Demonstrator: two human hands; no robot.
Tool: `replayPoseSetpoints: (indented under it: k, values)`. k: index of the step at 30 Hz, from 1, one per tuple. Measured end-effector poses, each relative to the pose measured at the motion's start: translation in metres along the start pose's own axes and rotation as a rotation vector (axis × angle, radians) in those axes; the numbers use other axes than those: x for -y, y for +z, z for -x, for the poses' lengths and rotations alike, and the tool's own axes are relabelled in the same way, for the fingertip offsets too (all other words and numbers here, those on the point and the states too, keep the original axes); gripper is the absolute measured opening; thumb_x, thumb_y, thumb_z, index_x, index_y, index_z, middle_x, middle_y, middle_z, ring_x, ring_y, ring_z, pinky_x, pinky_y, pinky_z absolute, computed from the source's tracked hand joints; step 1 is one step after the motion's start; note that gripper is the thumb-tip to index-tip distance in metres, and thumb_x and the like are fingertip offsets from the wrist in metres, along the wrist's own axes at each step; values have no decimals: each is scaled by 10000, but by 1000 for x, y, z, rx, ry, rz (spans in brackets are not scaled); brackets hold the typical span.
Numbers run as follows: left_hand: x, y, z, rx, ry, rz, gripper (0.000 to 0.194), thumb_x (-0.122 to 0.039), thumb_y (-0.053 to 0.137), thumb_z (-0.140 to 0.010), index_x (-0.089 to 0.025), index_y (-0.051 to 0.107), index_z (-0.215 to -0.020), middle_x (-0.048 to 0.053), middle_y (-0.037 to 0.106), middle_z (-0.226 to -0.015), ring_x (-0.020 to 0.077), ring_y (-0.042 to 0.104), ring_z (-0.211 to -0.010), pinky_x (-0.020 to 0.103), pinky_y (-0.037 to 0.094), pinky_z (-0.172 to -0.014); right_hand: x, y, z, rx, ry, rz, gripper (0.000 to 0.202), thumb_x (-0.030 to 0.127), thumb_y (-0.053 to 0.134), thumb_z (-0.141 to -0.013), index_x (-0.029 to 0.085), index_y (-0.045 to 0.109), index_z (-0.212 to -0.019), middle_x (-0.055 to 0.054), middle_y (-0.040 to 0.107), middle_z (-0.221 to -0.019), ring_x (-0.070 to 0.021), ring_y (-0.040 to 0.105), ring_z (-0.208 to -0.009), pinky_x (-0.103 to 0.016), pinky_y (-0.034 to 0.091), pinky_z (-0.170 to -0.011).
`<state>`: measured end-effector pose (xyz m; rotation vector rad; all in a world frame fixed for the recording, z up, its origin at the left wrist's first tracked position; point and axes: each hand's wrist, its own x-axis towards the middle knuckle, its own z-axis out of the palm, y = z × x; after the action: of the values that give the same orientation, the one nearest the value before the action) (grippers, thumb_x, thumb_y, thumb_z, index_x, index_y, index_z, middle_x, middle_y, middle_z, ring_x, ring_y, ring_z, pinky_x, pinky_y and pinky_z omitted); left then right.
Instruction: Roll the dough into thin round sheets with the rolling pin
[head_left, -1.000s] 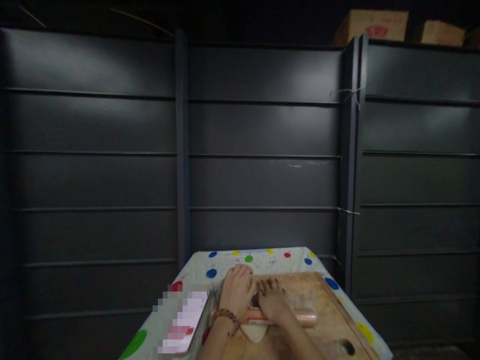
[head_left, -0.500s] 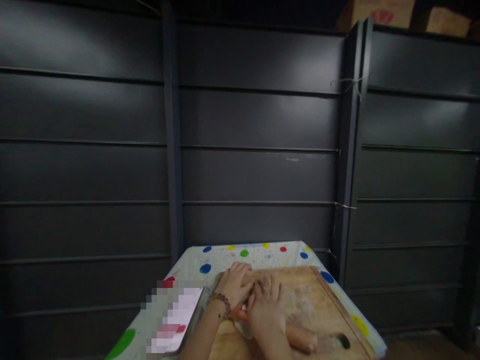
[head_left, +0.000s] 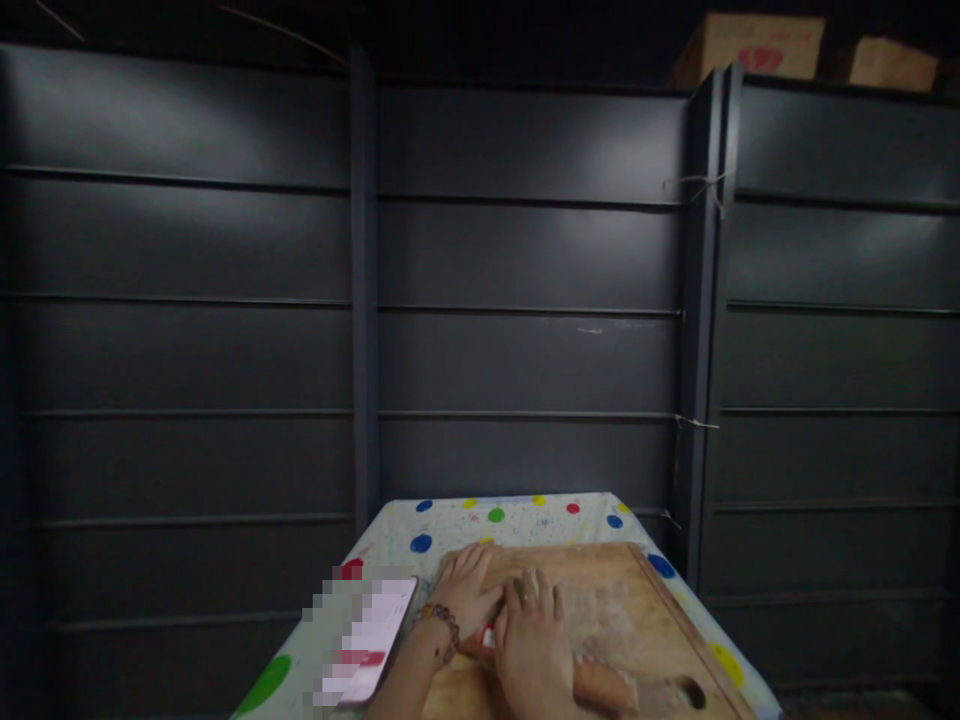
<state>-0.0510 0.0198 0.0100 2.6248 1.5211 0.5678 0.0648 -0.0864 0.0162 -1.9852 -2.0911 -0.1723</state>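
My left hand (head_left: 466, 592), with a beaded bracelet (head_left: 444, 622) on its wrist, lies flat with fingers stretched on the left part of a wooden board (head_left: 600, 570). My right hand (head_left: 534, 640) rests palm down, fingers apart, over a brown cylinder (head_left: 606, 686) that looks like a rolling pin. One end of the cylinder shows to the right of this hand; a reddish part with a white spot shows between the hands. The thumb of my left hand is close to my right hand. Whatever lies under the palms is hidden.
Pale powder (head_left: 604, 630) dusts the board, which has a handle hole (head_left: 690, 692). A phone (head_left: 379, 640), partly pixelated, lies to the left on a dotted tablecloth (head_left: 450, 515). Behind stands a dark panelled wall (head_left: 525, 260), with cardboard boxes (head_left: 757, 48) above it.
The view has shifted a little, so everything sits slightly lower in the picture. My left hand lies flatter, and a pale patch earlier visible beside my right hand no longer shows.
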Motion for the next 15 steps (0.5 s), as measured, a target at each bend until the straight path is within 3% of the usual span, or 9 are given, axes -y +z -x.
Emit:
replayPoseSetpoints:
  k: [5,10,15]
  values:
    - [7,9,-22,-120,-47,27,571,-376,478,-836,-144,517,-1357,106,517,-1442,227,397,-1371,326,257,-1166,-11,-2,-14,-18,-30,-65,455,194,385,-953,145,532,-1381,-173,450,-1469,-365,310,-1409,-626,162,-1134]
    - [8,12,-39,-263,-76,-1,474,-317,412,-876,-130,549,-1290,117,568,-1368,225,441,-1326,324,295,-1144,-30,10,-37,17,-58,-106,455,173,328,-950,139,598,-1315,-171,503,-1434,-382,316,-1401,-668,187,-1101]
    - [6,14,-45,-252,-82,-3,465,-307,421,-876,-116,551,-1280,129,603,-1325,248,478,-1291,325,320,-1128,-37,19,-50,17,39,-150,467,183,306,-954,117,585,-1323,-191,490,-1440,-371,329,-1398,-621,252,-1096]
